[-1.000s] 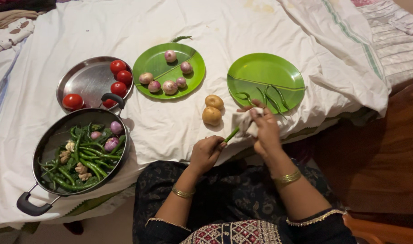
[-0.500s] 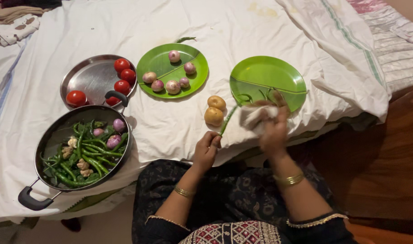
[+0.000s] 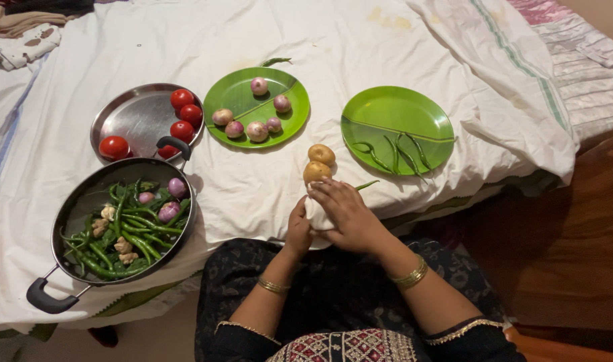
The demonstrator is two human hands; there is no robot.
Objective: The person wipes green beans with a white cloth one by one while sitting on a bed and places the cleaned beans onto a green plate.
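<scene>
Covering the bed is a white sheet, everything sits on it. Near left: black pan with green chilies, a few purple onions and ginger bits. Behind it, steel plate with five tomatoes, one half hidden by the pan handle. Far centre: green plate with five small onions; one loose chili just past its far rim. Right: second green plate holding about four chilies. Two potatoes between the plates, just beyond the hands and touching the fingertips or nearly so.

Hands meet at the bed's near edge. Right hand lies over a white cloth; a chili tip pokes out on its right. Left hand grip is closed on the cloth from below. Right grip: cannot tell what it pinches, cloth hides it.
</scene>
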